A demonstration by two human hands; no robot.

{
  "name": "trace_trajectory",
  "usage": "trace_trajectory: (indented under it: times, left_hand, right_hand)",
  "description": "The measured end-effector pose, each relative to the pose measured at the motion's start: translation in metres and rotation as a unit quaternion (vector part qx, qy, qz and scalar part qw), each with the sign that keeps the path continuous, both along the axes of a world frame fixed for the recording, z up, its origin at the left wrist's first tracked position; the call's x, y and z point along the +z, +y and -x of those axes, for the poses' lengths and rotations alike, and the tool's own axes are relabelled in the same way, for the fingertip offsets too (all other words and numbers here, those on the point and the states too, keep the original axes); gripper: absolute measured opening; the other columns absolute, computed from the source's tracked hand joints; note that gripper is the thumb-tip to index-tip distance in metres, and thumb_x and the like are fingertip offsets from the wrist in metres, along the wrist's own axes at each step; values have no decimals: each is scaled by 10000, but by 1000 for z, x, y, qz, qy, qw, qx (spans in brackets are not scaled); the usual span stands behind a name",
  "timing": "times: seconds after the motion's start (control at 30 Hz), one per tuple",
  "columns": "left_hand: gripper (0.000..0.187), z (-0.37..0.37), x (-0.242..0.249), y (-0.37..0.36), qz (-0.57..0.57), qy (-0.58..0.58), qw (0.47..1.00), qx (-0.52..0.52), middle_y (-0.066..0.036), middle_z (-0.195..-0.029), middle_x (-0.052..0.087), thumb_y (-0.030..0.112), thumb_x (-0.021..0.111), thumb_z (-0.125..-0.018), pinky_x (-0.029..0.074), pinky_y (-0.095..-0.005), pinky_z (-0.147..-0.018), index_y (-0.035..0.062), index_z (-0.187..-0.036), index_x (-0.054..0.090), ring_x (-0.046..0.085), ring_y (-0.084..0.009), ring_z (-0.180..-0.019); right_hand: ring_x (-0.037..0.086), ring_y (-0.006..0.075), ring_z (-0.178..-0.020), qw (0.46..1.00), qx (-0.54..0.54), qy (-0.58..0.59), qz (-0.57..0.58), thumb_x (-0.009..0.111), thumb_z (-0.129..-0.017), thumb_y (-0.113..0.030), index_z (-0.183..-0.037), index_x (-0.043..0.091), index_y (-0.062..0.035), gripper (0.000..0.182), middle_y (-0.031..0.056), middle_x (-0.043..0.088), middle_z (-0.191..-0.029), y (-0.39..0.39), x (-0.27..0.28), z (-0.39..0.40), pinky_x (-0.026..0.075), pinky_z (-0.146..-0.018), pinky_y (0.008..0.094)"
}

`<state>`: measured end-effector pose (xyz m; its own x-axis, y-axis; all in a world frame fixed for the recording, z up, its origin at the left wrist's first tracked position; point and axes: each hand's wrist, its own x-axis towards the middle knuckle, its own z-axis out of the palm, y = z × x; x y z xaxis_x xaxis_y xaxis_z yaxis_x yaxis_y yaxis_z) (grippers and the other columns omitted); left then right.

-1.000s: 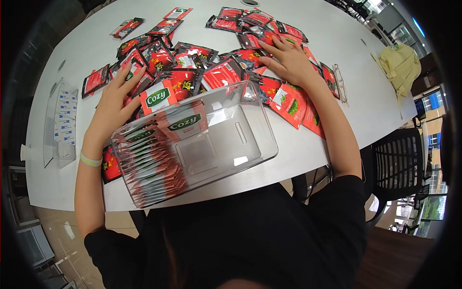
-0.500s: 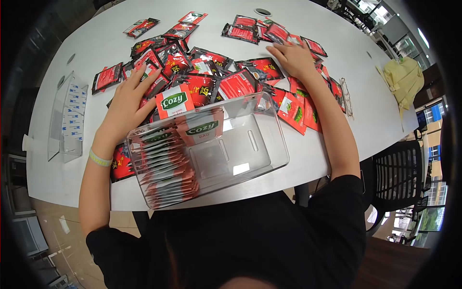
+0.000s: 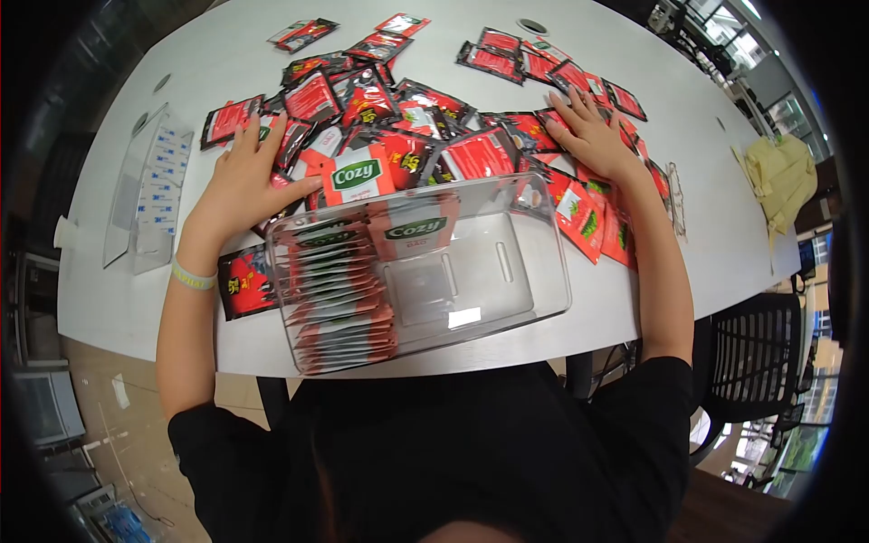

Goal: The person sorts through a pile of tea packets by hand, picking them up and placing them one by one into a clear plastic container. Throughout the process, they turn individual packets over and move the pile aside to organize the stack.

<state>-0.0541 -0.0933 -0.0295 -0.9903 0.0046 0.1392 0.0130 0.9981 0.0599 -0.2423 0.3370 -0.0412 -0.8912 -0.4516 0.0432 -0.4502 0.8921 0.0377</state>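
My left hand [image 3: 237, 188] lies with fingers spread on the left side of a heap of red and black sachets [image 3: 367, 95]. Its thumb reaches toward a red and white Cozy sachet [image 3: 356, 175], which leans behind a clear plastic box [image 3: 489, 339]. Inside the box, a row of similar sachets [image 3: 344, 303] stands along the left side, with one Cozy sachet [image 3: 415, 228] facing me at the back. My right hand [image 3: 593, 138] rests palm down on the heap's right side, its fingers apart. Red sachets with green leaf prints [image 3: 579, 210] lie beside its wrist.
A clear plastic holder [image 3: 140, 204] with blue-printed tape stands at the left of the white table [image 3: 100, 299]. At the right are a pale yellow cloth bag [image 3: 786, 181] and a black chair [image 3: 753, 357]. Glasses [image 3: 677, 201] lie beyond my right forearm.
My right hand has drawn back from a blurred sachet at the far right and now lies flatter and nearer. My left hand has shifted slightly left. The whole view has swung.
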Motion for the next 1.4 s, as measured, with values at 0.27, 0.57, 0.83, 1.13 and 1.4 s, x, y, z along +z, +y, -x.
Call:
trace_trajectory:
  times: [0.27,0.57,0.83,1.13,1.4]
  left_hand:
    - [1343,2,3,-13,-15,-66,997,32,-344,-1548,129,818,705,-554,166,-546,-1158,74,-1546,188,111,-479,-1454]
    - [708,12,-3,-34,-62,84,993,-48,-226,-1554,271,589,560,-885,178,-554,-1148,212,-1469,424,248,-427,-1436]
    - [537,17,-10,10,59,38,996,-49,-141,-1559,311,520,396,-994,117,-597,-1145,268,-1466,433,209,-401,-1454]
    - [942,17,-4,11,45,8,999,10,-192,-1589,206,715,511,-834,72,-538,-1177,72,-1501,341,160,-388,-1472]
    - [866,12,-1,12,70,-6,997,28,-184,-1575,252,676,534,-849,104,-550,-1171,100,-1480,395,185,-393,-1464]
  right_hand:
    - [137,316,-1491,973,208,-46,90,481,-894,-649,-1510,340,-290,727,105,185,-1610,-41,22,-51,-23,-1155,612]
    - [326,312,-1423,987,124,85,57,403,-1015,-424,-1465,410,-110,549,159,351,-1533,-27,2,-23,105,-1165,574]
    - [268,323,-1448,961,259,82,54,426,-999,-459,-1339,579,-116,507,163,352,-1531,-55,3,-43,109,-1164,571]
    - [207,386,-1460,935,335,59,99,419,-968,-536,-1470,419,-308,551,125,219,-1597,-78,5,-51,126,-1138,634]
    - [393,329,-1378,949,279,137,51,442,-970,-524,-1344,534,-7,644,162,507,-1414,-84,4,-52,197,-1167,518]
